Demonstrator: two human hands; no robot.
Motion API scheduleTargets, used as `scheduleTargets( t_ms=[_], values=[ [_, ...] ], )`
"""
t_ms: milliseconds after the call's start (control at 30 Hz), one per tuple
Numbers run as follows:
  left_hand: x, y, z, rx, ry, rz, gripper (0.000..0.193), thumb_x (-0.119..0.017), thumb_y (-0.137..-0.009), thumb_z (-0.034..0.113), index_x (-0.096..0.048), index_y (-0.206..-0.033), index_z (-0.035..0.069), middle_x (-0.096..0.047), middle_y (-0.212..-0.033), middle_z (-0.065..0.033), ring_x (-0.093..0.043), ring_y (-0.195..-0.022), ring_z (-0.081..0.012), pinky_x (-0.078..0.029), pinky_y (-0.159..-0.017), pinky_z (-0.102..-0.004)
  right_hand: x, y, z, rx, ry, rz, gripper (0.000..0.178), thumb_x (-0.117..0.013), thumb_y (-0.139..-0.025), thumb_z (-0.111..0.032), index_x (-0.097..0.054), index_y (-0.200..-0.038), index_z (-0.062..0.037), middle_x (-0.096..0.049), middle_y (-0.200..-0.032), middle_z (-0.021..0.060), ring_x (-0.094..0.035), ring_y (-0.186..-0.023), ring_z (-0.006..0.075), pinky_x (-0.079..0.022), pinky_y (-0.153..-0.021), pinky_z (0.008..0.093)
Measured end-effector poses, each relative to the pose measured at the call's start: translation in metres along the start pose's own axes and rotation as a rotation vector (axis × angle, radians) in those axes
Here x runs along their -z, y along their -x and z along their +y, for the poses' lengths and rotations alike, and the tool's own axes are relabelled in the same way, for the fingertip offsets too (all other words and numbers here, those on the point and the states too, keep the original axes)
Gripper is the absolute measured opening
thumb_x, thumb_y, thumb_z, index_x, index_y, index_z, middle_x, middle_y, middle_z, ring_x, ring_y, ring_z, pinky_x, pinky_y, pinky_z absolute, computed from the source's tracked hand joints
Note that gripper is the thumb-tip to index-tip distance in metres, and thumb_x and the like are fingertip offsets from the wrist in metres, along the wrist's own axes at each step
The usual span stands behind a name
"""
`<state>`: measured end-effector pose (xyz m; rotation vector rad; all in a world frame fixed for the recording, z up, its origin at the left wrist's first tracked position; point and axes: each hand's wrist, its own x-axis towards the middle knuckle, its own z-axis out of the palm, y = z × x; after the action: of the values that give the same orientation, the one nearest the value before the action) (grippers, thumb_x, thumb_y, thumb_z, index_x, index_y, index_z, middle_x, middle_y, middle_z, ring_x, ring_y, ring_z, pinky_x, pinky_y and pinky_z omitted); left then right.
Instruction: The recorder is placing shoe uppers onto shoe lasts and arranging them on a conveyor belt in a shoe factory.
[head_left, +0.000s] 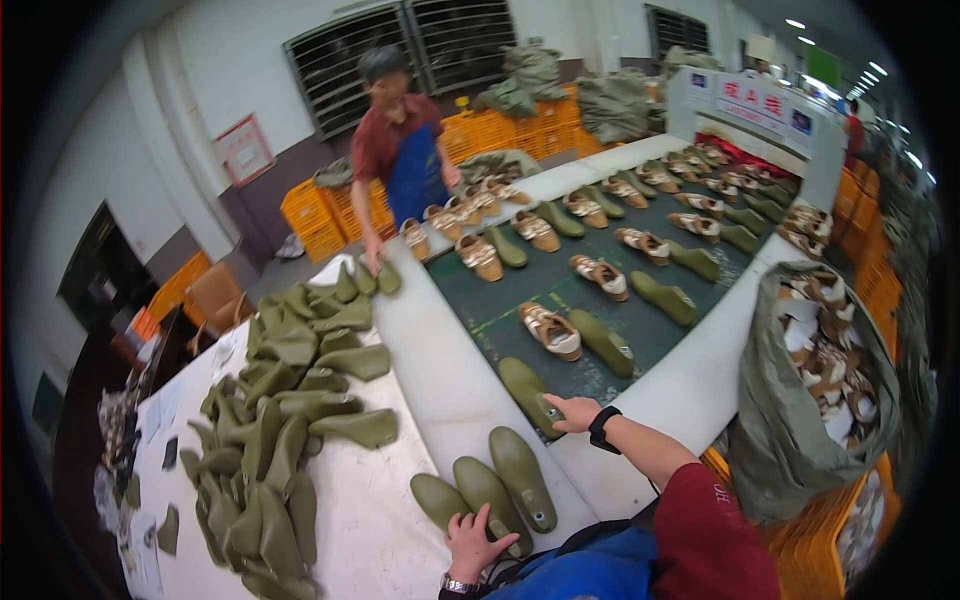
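Observation:
My right hand (573, 413) is closed on the heel end of an olive-green shoe last (520, 386), which lies at the near corner of the green conveyor belt (480, 325). Lower down, my left hand (478, 545) rests with its fingers spread over the heel ends of green lasts. One of these lasts (436, 498) lies at the left, another (485, 488) in the middle. A third last (522, 475) lies to their right, apart from the hand. Just beyond my right hand, a brown and white shoe (550, 331) and a green last (602, 342) lie side by side on the belt.
A heap of green lasts (275, 430) covers the white table at left. Shoes and lasts line the belt toward a white machine housing (750, 110). A grey sack of shoes (770, 420) stands at right. Across the belt, a co-worker (400, 150) touches lasts.

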<state>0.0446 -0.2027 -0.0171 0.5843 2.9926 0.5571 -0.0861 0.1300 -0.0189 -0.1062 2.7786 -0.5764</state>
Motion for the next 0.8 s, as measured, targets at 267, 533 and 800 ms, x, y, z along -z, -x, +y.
scheduleTargets(
  t_ms=[267,533,800],
  values=[
    [-0.015,0.015,-0.021,0.015,0.040,-0.090,0.081,-0.068,-0.069,0.054,-0.043,-0.132,0.009,-0.052,-0.123,-0.0200,-0.039,-0.116,-0.0407,-0.024,-0.103,-0.0467,0.060,0.208,0.120,-0.454,-0.089,0.600,0.032,-0.056,-0.079,-0.028,-0.061,-0.107,-0.0144,-0.065,-0.094,0.0142,-0.061,-0.090,0.0332,-0.048,-0.078,0.0441],
    [0.004,-0.001,-0.001,0.061,0.058,-0.255,0.083,-0.067,-0.073,0.051,-0.036,-0.137,0.008,-0.044,-0.132,-0.0209,-0.034,-0.120,-0.0461,-0.027,-0.103,-0.0458,0.026,0.446,0.280,-1.254,-0.028,0.967,0.026,-0.046,-0.083,-0.020,-0.063,-0.096,-0.0052,-0.063,-0.088,0.0194,-0.059,-0.087,0.0357,-0.046,-0.078,0.0445],
    [0.024,-0.003,0.076,-0.101,-0.374,-0.018,0.071,-0.068,-0.069,0.052,-0.053,-0.121,0.007,-0.059,-0.110,-0.0218,-0.051,-0.104,-0.0402,-0.039,-0.093,-0.0473,0.008,0.482,0.331,-0.876,-0.614,0.548,0.035,-0.049,-0.084,-0.023,-0.063,-0.111,-0.0056,-0.063,-0.108,0.0151,-0.058,-0.100,0.0302,-0.043,-0.090,0.0358]
  ],
)
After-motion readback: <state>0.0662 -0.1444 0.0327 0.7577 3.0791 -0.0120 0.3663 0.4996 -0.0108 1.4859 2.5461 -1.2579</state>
